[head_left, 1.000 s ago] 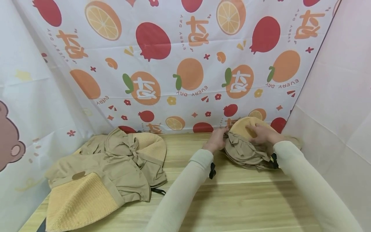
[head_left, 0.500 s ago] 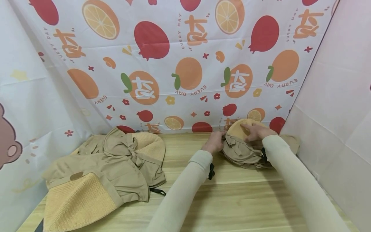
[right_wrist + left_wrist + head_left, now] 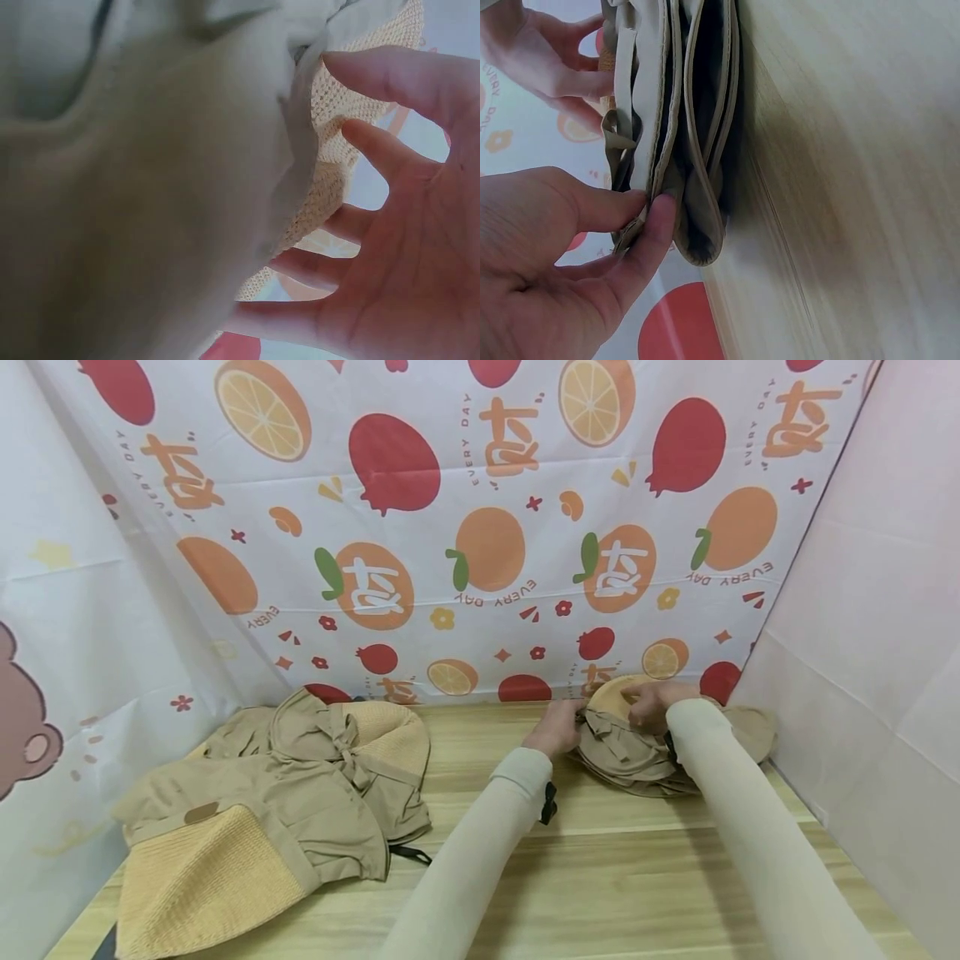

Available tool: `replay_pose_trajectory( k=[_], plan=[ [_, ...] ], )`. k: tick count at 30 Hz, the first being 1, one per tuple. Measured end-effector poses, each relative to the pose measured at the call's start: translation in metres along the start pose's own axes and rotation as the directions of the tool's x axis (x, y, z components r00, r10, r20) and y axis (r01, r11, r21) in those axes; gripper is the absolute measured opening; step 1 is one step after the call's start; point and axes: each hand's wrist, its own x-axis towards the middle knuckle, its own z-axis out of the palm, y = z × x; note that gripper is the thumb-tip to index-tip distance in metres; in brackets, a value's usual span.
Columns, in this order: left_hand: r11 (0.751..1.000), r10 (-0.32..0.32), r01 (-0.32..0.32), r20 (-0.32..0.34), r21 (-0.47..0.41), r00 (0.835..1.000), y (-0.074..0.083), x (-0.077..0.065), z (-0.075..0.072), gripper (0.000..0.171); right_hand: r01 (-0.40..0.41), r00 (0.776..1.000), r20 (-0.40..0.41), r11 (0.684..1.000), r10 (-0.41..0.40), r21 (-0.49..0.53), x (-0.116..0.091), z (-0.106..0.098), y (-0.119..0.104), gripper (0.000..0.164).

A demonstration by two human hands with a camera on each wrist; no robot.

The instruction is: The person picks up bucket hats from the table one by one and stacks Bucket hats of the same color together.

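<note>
At the right rear of the table lies a sun hat (image 3: 626,747) with a khaki cloth brim and a straw-coloured woven crown (image 3: 606,700). My left hand (image 3: 555,727) pinches the brim's left edge between thumb and forefinger, seen closely in the left wrist view. Several brim layers (image 3: 705,135) fan out under that pinch; whether they belong to one hat cannot be told. My right hand (image 3: 660,702) is at the crown, its fingers spread and touching the weave (image 3: 326,180), the thumb at the cloth band. The sleeve hides part of the brim.
More khaki hats with woven crowns (image 3: 210,877) lie overlapping on the left of the wooden table (image 3: 600,893). A fruit-print cloth (image 3: 487,468) hangs right behind the table, and a white cloth wall (image 3: 870,693) borders the right side.
My right hand has moved left and slightly down over the crown, which now sits lower. More khaki cloth shows to the right of that arm. My left hand keeps its hold on the brim.
</note>
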Motion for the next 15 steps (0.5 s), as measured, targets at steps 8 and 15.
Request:
replay_pose_trajectory(
  k=[8,15],
  plan=[
    [1.000,-0.021,0.021,-0.002,0.013,1.000,0.0001,0.0004,0.0004,0.057,-0.076,0.995,-0.069,0.985,0.066,-0.156,-0.0019,-0.0030,-0.0076,0.085],
    [1.000,-0.022,0.022,0.003,0.012,1.000,0.0017,-0.0009,-0.0017,0.058,-0.053,0.998,-0.050,0.983,0.045,-0.173,-0.0027,-0.0037,-0.0070,0.080]
  ],
)
